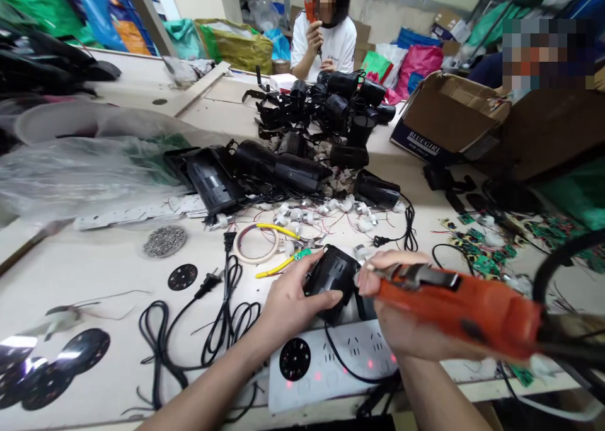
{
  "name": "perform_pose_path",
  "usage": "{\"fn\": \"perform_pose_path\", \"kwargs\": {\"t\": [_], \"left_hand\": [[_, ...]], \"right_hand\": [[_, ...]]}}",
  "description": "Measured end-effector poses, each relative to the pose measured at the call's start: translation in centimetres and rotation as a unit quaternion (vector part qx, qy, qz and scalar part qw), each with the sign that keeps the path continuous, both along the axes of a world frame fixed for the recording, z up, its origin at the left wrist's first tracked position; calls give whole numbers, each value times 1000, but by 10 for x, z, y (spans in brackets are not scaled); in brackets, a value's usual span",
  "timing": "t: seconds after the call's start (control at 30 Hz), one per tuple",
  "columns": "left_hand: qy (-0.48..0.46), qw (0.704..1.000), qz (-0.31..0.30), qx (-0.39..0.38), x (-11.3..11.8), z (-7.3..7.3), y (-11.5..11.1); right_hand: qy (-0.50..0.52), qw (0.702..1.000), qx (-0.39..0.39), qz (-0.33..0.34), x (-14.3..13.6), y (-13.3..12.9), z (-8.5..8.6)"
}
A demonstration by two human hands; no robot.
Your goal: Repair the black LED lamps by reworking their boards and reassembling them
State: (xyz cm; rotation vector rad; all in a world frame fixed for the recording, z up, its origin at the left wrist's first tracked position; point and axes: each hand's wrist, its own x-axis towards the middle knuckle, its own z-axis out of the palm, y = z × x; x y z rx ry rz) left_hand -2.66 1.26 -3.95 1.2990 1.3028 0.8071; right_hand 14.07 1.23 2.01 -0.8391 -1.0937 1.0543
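My left hand (295, 298) is closed around a black plastic housing (333, 276), its thumb lying across the near side. In my right hand (401, 317) is an orange power screwdriver (463, 305), blurred, its front end pointing left; the fingertips reach the right side of the housing. Just below the housing lies a white power strip (331, 387) with red lights and a black round dial (295, 359) on it. A yellow tube (275, 268) and a small green circuit board (302, 254) lie beyond my left hand.
Black housings (302, 172) pile up mid-table. Screws (165, 241), a tape roll (258, 245) and coiled cables (165, 349) lie left. Circuit boards (489, 261) and a cardboard box (449, 116) are right. A person (347, 43) across the table holds an orange tool.
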Motion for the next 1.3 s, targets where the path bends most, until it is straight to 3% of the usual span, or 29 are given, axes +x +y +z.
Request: {"fn": "perform_pose_path", "kwargs": {"t": [0.13, 0.43, 0.57, 0.73, 1.0, 1.17, 1.3], "left_hand": [[-2, 1000, 2, 13, 0, -1, -1], [7, 1000, 5, 17, 0, 0, 1], [5, 999, 13, 34, 1, 0, 1], [34, 998, 15, 50, 2, 1, 1], [29, 998, 7, 59, 2, -8, 2], [36, 996, 6, 84, 2, -7, 3], [39, 995, 4, 88, 3, -3, 4]], "right_hand": [[64, 998, 13, 22, 5, 12, 5], [70, 997, -12, 18, -8, 8, 5], [62, 998, -7, 21, -2, 13, 24], [64, 991, 100, 65, -14, 21, 45], [76, 997, 9, 2, -50, 34, 25], [56, 995, -69, 39, -50, 41, 18], [81, 992, -74, 55, -52, 47, 11]]}}
